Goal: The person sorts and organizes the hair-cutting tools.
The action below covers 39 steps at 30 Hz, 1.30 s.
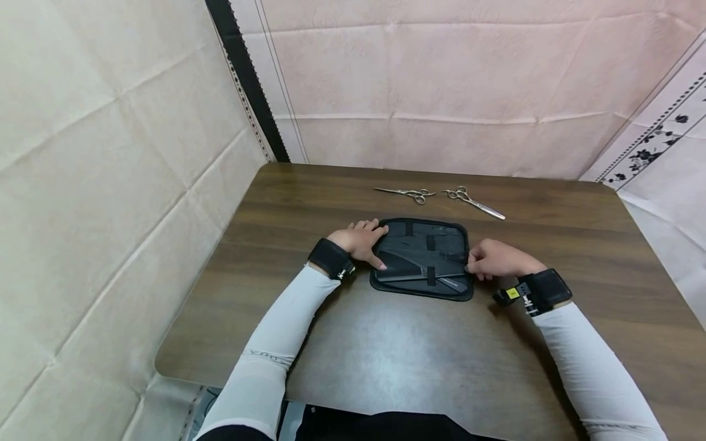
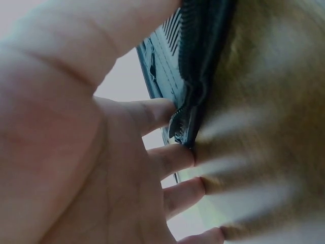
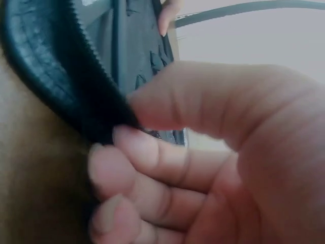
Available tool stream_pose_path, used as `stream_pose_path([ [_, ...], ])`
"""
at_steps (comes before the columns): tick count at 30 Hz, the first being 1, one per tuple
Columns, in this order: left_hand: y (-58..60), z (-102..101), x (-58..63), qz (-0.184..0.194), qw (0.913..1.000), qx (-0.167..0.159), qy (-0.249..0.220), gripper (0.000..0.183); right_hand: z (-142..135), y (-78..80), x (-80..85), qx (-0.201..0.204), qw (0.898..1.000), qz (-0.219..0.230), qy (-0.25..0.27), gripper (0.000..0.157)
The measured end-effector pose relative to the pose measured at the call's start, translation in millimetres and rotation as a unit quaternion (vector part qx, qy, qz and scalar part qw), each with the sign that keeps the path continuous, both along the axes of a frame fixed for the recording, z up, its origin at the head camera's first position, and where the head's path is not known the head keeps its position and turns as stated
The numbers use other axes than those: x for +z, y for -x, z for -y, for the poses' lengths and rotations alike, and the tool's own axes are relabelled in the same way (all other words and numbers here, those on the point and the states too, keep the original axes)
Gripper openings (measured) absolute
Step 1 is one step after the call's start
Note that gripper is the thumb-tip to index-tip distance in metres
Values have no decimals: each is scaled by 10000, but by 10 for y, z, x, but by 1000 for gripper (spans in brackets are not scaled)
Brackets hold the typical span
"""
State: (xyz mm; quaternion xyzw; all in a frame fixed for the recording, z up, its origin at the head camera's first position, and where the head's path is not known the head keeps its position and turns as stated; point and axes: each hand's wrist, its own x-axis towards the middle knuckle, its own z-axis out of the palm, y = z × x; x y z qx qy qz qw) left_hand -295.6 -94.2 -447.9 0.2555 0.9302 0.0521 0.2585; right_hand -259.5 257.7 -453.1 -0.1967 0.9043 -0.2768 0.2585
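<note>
A black zip case (image 1: 405,237) lies open on the table, with black elastic loops inside. A dark comb (image 1: 399,264) lies in it under a loop, and a slim item with a grey end (image 1: 451,284) sits at its lower right. My left hand (image 1: 361,240) rests at the case's left edge, fingers spread and thumb over the rim; in the left wrist view the fingertips touch the zip edge (image 2: 190,101). On the opposite side my right hand (image 1: 493,258) pinches the case's right edge between thumb and curled fingers, seen close in the right wrist view.
Behind the case lie two pairs of metal scissors: slim-bladed scissors (image 1: 405,192) on the left and thinning-type scissors (image 1: 477,204) on the right. The brown wooden table (image 1: 231,306) has rounded corners. Pale cloth (image 1: 469,73) hangs behind and at the sides.
</note>
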Motion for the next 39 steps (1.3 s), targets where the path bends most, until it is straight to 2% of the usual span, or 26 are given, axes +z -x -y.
stream_pose_path([
  [8,24,61,65,-49,10000,75,21,106,158,195,64,-536,9953,-802,55,13],
  [15,20,113,96,-107,9999,17,111,105,382,425,118,-821,9799,-1792,317,10],
  [19,-8,106,83,-105,9999,-8,102,105,496,588,80,-959,9723,-2075,480,12],
  [23,-41,70,46,-150,9997,-58,166,105,562,723,19,-1109,9701,-2071,612,18],
  [28,-58,7,1,-153,9997,-92,161,105,604,878,-25,-1167,9719,-1912,721,30],
  [32,-66,-22,-11,-90,9999,-83,115,105,648,1037,-34,-1242,9736,-1751,776,32],
  [35,-72,-22,-4,-105,9999,-53,84,104,697,1184,-26,-1220,9756,-1717,620,32],
  [39,-71,-8,4,-158,9998,-11,124,104,777,1377,-12,-1046,9816,-1567,307,40],
])
